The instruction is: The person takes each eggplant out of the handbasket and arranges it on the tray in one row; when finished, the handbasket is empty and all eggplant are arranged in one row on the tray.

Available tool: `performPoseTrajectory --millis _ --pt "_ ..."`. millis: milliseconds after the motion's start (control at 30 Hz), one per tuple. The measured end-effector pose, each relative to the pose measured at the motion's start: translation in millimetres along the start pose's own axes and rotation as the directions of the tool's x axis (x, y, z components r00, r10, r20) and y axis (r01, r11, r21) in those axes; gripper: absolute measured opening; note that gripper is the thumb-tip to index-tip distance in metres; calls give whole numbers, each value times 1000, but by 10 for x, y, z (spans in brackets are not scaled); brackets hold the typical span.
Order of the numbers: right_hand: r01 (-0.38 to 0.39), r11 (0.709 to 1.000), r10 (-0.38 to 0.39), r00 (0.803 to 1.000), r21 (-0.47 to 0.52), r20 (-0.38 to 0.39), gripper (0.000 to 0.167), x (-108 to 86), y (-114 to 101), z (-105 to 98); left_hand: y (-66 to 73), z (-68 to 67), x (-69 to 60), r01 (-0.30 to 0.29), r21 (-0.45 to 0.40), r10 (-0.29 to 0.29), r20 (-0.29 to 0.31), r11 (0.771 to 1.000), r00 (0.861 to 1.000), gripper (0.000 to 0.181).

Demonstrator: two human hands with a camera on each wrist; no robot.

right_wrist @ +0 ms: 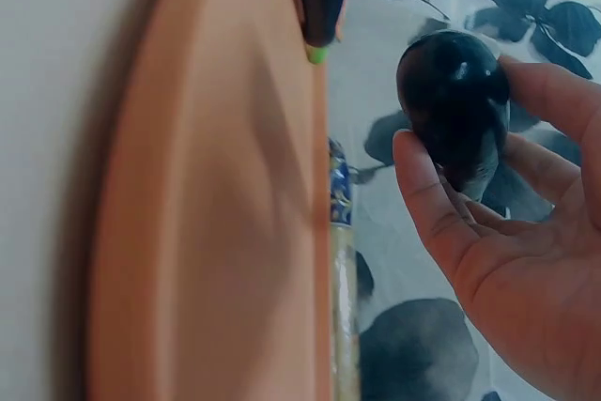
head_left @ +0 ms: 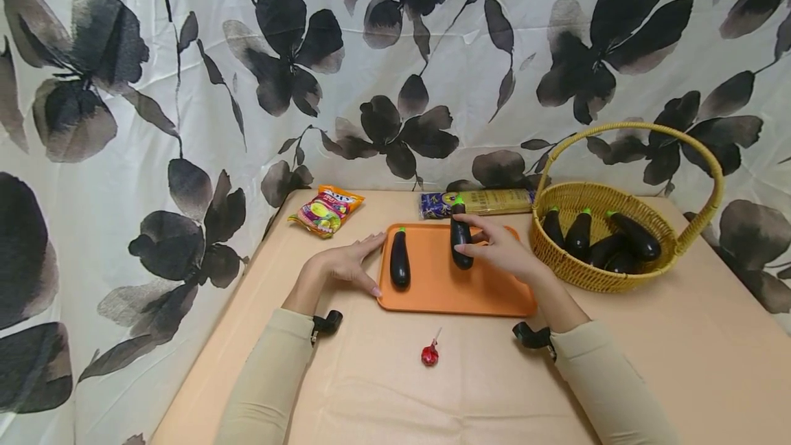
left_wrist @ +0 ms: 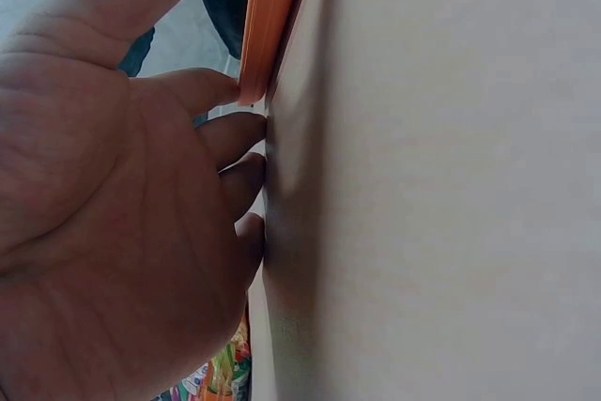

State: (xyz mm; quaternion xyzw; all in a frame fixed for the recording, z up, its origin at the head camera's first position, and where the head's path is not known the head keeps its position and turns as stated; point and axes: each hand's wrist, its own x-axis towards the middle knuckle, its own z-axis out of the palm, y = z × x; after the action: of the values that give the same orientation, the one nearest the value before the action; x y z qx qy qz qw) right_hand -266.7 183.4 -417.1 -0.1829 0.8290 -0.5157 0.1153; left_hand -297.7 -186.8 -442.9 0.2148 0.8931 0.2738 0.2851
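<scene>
An orange tray (head_left: 432, 301) lies on the table, with one dark eggplant (head_left: 399, 259) on its left part. The right hand (head_left: 503, 249) holds a second eggplant (head_left: 461, 235) between thumb and fingers over the tray's middle; in the right wrist view this eggplant (right_wrist: 453, 96) hangs clear of the tray surface (right_wrist: 225, 232). At the tray's left edge the left hand (head_left: 340, 263) rests with fingers spread, thumb near the front corner. In the left wrist view the left hand (left_wrist: 141, 194) has fingertips on the table and touches the tray rim (left_wrist: 268, 25).
A wicker basket (head_left: 556, 263) with several eggplants stands right of the tray, its tall handle raised. Behind the tray lies a long yellow-and-blue packet (head_left: 494, 202). A bright snack bag (head_left: 326, 211) sits at back left, a red lollipop (head_left: 430, 354) in front. Floral cloth hangs behind.
</scene>
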Motion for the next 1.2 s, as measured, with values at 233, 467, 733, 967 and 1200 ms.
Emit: performPoseTrajectory --millis 233,467,733,967,1200 --pt "-22 1000 23 1000 -19 21 65 45 -28 110 6 26 -10 -9 -4 9 -5 1000 1000 139" --pt "-19 999 21 999 -33 47 65 166 -81 159 14 56 -9 -12 -10 11 -17 1000 1000 139" --pt "17 1000 -15 997 -22 75 63 279 -211 154 22 32 -11 3 7 -2 -33 1000 999 139" --pt "-14 1000 14 996 -8 90 63 307 -107 192 26 38 -12 12 11 -11 -41 1000 999 140" --pt "1 1000 0 994 -16 111 63 306 -25 264 33 33 -20 9 3 -9 -26 1000 1000 140"
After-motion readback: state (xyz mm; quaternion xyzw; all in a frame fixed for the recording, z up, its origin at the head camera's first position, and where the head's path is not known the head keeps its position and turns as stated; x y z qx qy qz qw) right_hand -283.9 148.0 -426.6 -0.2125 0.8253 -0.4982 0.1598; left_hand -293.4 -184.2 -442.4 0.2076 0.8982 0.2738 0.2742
